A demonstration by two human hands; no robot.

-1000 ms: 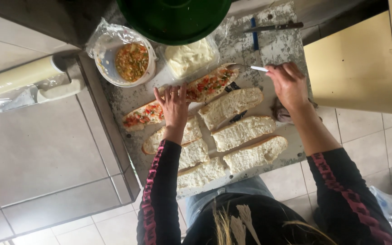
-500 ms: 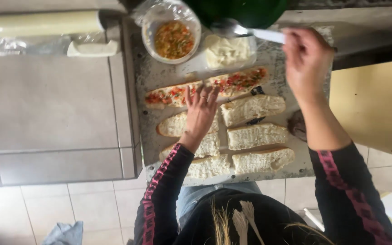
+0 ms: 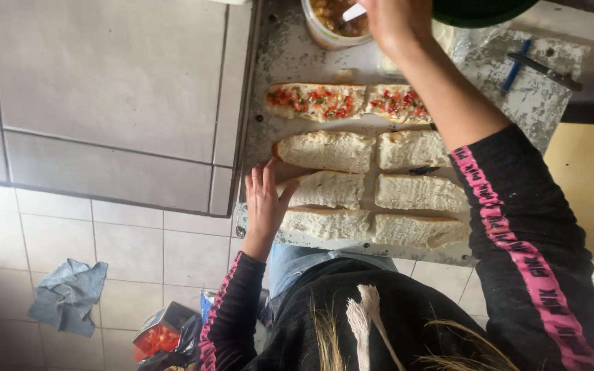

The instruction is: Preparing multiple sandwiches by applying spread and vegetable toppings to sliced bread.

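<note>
A metal baking tray (image 3: pixel 290 62) holds several split bread halves. The far row (image 3: pixel 345 102) is topped with a red and green chopped mix; the plain halves (image 3: pixel 328 151) lie nearer me. My left hand (image 3: pixel 266 199) rests flat at the tray's left edge, fingers touching the end of a plain half (image 3: pixel 328 190). My right hand (image 3: pixel 397 24) reaches to the top of the view, gripping a spoon (image 3: pixel 353 12) whose bowl sits in a white tub of chopped mix (image 3: pixel 331 20).
A green bowl (image 3: pixel 482 10) sits at the top right. A blue-handled tool (image 3: pixel 517 65) and a knife (image 3: pixel 548 72) lie on foil beside the tray. On the tiled floor are a grey cloth (image 3: pixel 67 295) and a bag (image 3: pixel 166 336).
My left hand slid from the middle of the bread to the tray's left edge. My right hand brought the spoon across into the tub of mix. The view shifted right.
</note>
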